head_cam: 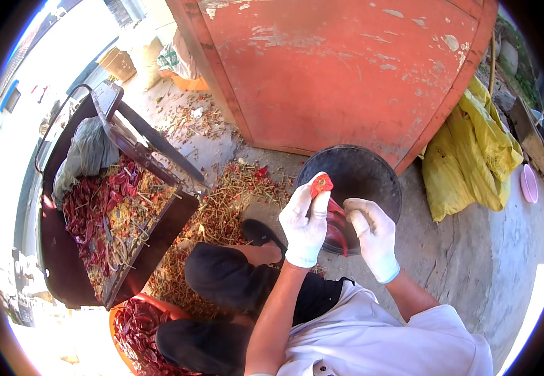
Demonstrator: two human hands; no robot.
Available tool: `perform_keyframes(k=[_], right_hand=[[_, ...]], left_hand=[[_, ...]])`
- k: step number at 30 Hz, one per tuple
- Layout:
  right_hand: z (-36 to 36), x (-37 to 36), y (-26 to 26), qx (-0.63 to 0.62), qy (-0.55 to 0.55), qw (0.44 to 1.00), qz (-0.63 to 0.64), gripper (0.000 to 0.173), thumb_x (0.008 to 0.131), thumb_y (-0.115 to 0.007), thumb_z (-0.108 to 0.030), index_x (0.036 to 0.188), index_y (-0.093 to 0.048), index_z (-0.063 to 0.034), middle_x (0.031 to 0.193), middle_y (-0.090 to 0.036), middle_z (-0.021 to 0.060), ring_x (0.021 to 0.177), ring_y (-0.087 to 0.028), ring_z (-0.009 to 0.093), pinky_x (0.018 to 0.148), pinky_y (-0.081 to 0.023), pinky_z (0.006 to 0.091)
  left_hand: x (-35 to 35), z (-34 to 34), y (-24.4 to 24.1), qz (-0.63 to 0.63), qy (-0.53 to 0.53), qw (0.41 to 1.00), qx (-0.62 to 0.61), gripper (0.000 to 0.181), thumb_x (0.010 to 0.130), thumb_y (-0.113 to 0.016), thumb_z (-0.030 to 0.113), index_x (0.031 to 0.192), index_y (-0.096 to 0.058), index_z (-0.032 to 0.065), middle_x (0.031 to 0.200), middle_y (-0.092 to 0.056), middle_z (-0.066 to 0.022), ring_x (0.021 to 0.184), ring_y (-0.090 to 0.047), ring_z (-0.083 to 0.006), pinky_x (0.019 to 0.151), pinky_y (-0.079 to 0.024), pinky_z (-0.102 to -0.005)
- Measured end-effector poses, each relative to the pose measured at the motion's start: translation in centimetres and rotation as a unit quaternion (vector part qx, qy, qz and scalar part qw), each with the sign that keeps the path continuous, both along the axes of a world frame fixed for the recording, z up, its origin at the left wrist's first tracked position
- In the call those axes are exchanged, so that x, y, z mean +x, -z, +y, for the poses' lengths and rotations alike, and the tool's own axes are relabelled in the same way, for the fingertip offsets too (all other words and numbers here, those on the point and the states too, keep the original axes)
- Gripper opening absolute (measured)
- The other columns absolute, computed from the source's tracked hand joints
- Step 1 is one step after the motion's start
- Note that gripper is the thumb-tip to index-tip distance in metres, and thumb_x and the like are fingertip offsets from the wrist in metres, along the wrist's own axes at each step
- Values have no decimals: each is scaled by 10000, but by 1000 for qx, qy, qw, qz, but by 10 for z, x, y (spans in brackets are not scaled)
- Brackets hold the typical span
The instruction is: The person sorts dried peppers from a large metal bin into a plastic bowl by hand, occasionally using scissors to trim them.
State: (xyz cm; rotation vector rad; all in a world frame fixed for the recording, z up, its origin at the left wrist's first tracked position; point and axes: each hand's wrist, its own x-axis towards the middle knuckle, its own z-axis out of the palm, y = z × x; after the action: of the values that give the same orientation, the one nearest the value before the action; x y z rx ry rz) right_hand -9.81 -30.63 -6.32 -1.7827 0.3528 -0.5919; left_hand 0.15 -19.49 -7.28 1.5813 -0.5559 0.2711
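White gloves cover both hands. Raised over the near rim of a black round tub (370,174), my left hand (305,218) pinches a red dried chili pepper (321,185), its round stem end facing up between thumb and fingers. More long dark-red dried peppers (336,230) show between the hands, in front of the tub; what holds them is partly hidden. Just right of them is my right hand (373,230), fingers curled and thumb near the fingertips. Whether it grips a pepper tip cannot be told.
Left stands a dark open-topped container (159,254) with dried peppers, stems, scissors and a grey cloth (91,148). Below it, an orange basin (168,305) holds red peppers. Stems and seeds (215,211) litter the concrete floor. A worn red wooden panel (337,84) rises ahead; yellow sacks (469,155) lie right.
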Motion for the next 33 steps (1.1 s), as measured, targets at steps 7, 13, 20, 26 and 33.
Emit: perform_keyframes(k=[7,13,20,26,33], right_hand=[[1,-6,-2,28,8,999,-17,193,983,-583,-75,1090,-691,43,1039,-714,99,892,-672,138,820,-534,272],[-19,-9,4,115,61,991,3,245,1011,-566,-134,1116,-697,45,1042,-717,102,917,-695,158,827,-565,289],[-65,-15,52,-39,205,978,8,302,929,-665,-50,1225,-648,9,1165,-699,126,1022,-687,201,920,-533,299],[-160,-33,164,158,165,955,189,614,828,-692,-9,1399,-473,55,1306,-628,195,1149,-626,292,1021,-468,369],[-101,2,100,217,144,936,236,582,811,-594,82,1383,-500,40,1236,-666,149,1083,-647,263,964,-503,379]], left_hand=[[1,-1,6,33,2,999,-19,223,980,-634,101,1160,-687,-20,981,-743,-69,885,-670,-116,838,-527,-268],[15,23,0,159,-47,978,-128,275,1010,-605,139,1221,-668,-25,1003,-740,-74,852,-618,-86,790,-509,-245],[15,35,-14,127,-89,982,-108,266,1016,-595,164,1174,-686,-30,990,-738,-52,770,-543,-53,719,-472,-235],[11,45,-17,147,-121,977,-95,226,1010,-601,139,1127,-697,-28,950,-734,-34,776,-573,-60,717,-478,-231],[27,50,10,172,-104,972,-122,207,991,-622,157,1049,-722,-14,853,-718,-34,771,-612,-81,728,-512,-272]])
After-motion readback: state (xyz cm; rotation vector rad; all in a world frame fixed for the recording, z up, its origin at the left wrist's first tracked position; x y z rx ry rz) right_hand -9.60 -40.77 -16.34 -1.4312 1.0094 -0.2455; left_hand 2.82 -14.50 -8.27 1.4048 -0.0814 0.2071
